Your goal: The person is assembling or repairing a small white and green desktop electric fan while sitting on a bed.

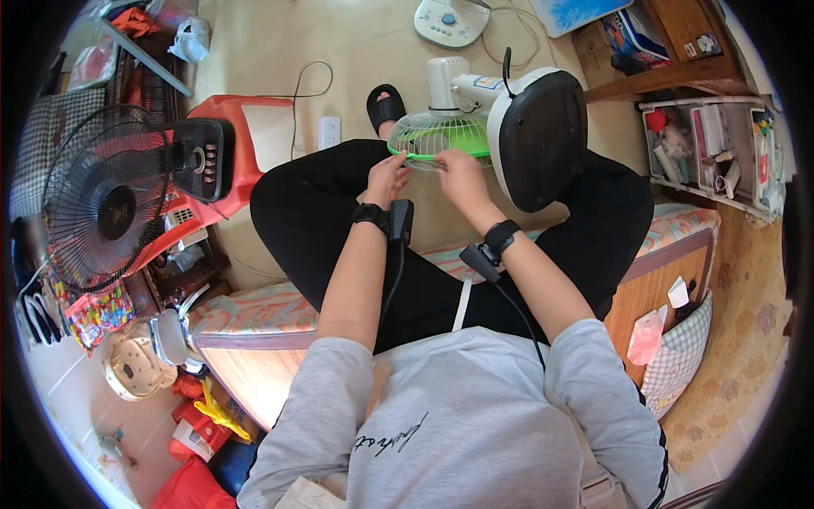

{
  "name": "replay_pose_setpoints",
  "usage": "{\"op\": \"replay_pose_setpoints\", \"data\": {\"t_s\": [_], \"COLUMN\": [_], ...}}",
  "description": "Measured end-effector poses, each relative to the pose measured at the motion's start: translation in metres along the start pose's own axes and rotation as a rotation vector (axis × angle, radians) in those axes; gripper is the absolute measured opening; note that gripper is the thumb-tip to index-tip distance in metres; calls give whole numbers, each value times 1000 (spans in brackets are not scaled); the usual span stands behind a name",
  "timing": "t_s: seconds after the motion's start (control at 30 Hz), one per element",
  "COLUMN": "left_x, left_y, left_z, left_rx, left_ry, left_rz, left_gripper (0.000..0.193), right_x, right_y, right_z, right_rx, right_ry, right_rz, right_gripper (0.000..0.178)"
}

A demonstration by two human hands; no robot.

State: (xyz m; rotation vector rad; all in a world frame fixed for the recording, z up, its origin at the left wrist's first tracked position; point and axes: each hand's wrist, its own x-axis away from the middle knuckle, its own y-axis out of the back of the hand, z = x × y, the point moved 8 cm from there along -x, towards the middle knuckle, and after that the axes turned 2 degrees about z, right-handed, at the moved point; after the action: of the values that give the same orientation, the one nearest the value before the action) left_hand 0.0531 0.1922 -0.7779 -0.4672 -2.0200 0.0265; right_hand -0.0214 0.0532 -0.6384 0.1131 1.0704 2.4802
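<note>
A small white electric fan lies tipped over between my knees, its wire guard edged by a bright green rim and pale green blades showing through. Its round base with a black underside leans up by my right thigh. My left hand has its fingers closed on the left part of the guard's near edge. At the near edge's right part, my right hand pinches the rim with bent fingers. Both fingertips are partly hidden by the hands and wires.
A black fan rests on a red plastic chair at left. A white power strip lies on the floor near my slippered foot. A white fan base stands ahead. Clear drawers are at right.
</note>
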Motion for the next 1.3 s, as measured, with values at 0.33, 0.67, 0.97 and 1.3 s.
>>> {"op": "replay_pose_setpoints", "data": {"t_s": [0.33,0.67,0.97,1.3], "left_x": [-3,0,-1,-3], "left_y": [1,5,5,2], "left_z": [2,-3,0,-1], "left_rx": [-5,34,13,28], "left_ry": [8,-1,10,-20], "left_rz": [22,-35,-17,-25], "left_gripper": [50,47,48,51], "right_x": [58,8,41,60], "right_y": [-62,-5,-47,-76], "right_z": [-33,15,-44,-32], "right_rx": [-1871,257,-1158,-1459], "right_ry": [-1408,-46,-960,-1207], "right_rz": [504,129,308,549], "right_gripper": [24,19,22,26]}}
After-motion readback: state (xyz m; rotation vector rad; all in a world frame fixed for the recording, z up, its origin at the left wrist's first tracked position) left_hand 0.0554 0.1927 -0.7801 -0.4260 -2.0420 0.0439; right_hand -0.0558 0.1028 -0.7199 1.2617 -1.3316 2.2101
